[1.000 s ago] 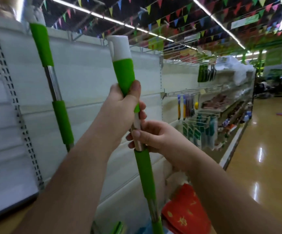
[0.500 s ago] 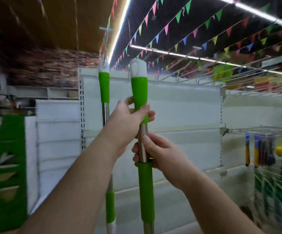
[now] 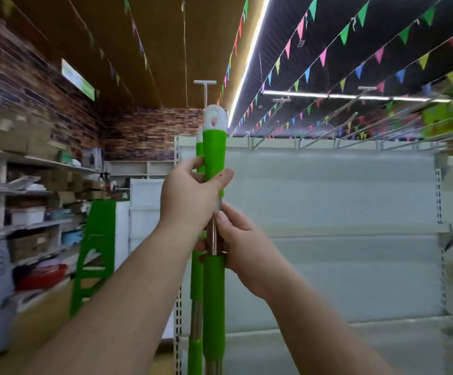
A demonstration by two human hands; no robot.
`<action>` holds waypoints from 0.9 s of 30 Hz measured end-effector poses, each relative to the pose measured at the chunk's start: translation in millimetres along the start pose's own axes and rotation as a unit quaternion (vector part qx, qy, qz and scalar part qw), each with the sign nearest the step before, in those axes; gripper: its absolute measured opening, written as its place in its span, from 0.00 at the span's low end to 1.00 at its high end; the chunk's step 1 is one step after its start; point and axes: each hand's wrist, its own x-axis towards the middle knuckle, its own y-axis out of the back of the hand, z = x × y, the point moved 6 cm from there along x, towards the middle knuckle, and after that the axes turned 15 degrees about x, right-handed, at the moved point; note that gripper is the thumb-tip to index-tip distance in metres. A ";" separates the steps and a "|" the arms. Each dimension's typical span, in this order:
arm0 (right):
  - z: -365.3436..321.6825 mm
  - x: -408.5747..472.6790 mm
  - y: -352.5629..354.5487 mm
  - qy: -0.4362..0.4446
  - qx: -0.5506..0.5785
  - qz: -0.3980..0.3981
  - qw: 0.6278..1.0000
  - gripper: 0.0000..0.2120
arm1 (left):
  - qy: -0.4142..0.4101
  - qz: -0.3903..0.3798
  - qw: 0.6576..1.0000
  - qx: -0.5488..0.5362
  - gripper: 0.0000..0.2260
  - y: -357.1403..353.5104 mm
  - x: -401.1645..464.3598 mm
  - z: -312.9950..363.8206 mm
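I hold an upright mop pole [image 3: 214,299] with green sleeves, a steel shaft and a white hanging cap at its top. My left hand [image 3: 190,198] grips the upper green sleeve, thumb across the front. Just below, my right hand [image 3: 236,236] grips the bare steel section above the lower green sleeve. A second, matching pole [image 3: 197,288] stands directly behind the first, mostly hidden by it and by my left hand.
White empty shelving [image 3: 328,226] with a perforated upright fills the space behind the poles. A green step ladder [image 3: 92,255] stands to the left, beside stocked shelves [image 3: 30,220] along a brick-pattern wall. Wire hooks jut out above the shelving at right.
My view has swung left and upward, away from the stocked aisle. The held pole now lines up in front of the second pole. Both hands keep the same grips.
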 end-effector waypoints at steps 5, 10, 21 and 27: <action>-1.6 20.6 -13.8 -0.004 0.043 -0.026 0.999 0.15 | -0.013 0.044 0.999 0.018 0.19 13.5 20.0 -2.5; -7.2 38.3 -22.3 0.012 0.058 -0.037 0.998 0.14 | -0.045 0.076 0.995 0.042 0.19 20.0 40.3 1.9; -4.2 48.3 -10.3 0.040 0.047 -0.020 0.998 0.14 | -0.090 0.059 0.994 0.036 0.14 15.8 49.1 -3.3; 3.6 49.5 2.4 0.032 0.022 0.007 0.999 0.14 | -0.068 0.028 0.997 0.037 0.15 4.2 52.0 -16.3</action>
